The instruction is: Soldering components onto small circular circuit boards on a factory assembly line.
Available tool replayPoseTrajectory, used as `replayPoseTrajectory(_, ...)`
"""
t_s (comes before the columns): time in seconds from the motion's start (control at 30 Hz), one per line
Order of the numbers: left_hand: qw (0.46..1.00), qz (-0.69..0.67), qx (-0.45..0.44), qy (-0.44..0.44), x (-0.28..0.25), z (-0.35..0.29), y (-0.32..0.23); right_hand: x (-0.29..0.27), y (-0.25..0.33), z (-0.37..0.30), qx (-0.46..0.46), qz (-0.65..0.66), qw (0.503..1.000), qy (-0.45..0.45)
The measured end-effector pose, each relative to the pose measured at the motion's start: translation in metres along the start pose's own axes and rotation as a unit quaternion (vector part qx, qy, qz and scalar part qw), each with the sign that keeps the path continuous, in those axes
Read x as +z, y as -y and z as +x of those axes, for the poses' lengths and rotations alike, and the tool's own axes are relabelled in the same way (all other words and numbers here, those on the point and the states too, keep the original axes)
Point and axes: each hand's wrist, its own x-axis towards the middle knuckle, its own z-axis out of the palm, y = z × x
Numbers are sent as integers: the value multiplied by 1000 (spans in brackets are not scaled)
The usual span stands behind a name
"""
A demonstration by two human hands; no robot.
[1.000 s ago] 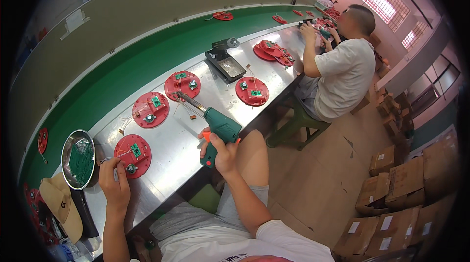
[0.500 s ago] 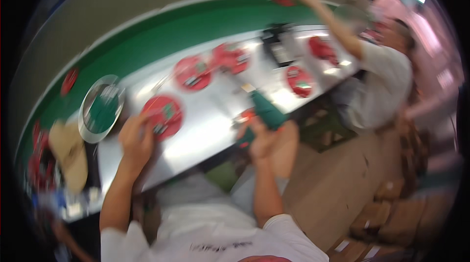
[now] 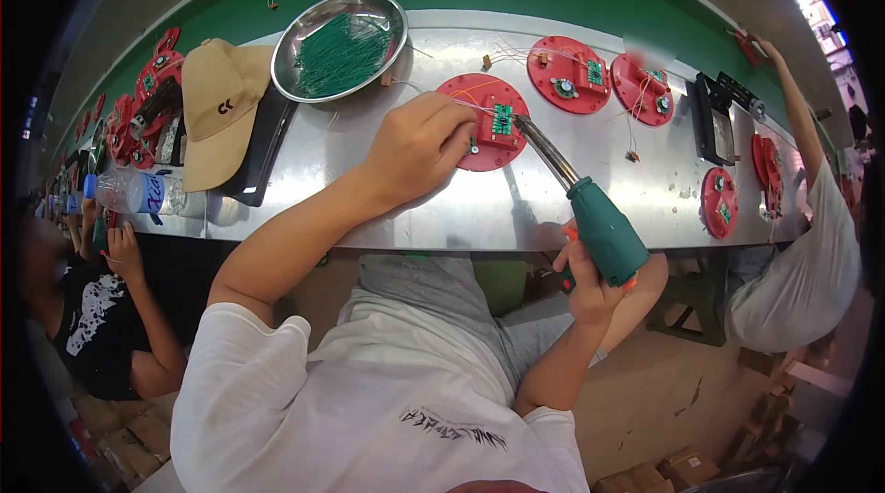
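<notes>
My right hand (image 3: 592,288) is wrapped round the handle of a green soldering gun (image 3: 607,230) with orange parts. Its metal tip meets the small green circuit board (image 3: 502,120) on a red round disc (image 3: 472,157). Over the disc's left part, my left hand (image 3: 419,145) is closed in a pinch on thin wires (image 3: 472,104) that run to the board. The fingertips are partly hidden behind the knuckles. A small brown connector (image 3: 387,80) on thin wires lies just beyond this hand.
A steel bowl (image 3: 398,49) of green wires, a tan cap (image 3: 217,106) and a water bottle (image 3: 138,192) stand left. More red discs (image 3: 570,76) lie along the metal table (image 3: 387,228). One co-worker (image 3: 793,281) sits right, another person (image 3: 111,309) left. A black stand (image 3: 714,124) is at right.
The view has swung to the right and sharpened. The soldering gun's tip, earlier away from the near disc, now meets its board. My left hand is now at the wires.
</notes>
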Motion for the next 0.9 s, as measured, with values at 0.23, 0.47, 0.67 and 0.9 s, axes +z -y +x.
replayPoseTrajectory(0.23,999,40,19,14,9,3,0,1,-3,7,-30,-17,999,25)
replayPoseTrajectory(0.47,999,41,25,16,11,1,2,5,5,8,-12,-23,999,33)
replayPoseTrajectory(0.67,998,46,35,21,10,-2,-1,3,7,7,52,-7,998,46)
replayPoseTrajectory(0.9,998,50,45,14,7,3,6,16,21,19,-5,30,999,-37)
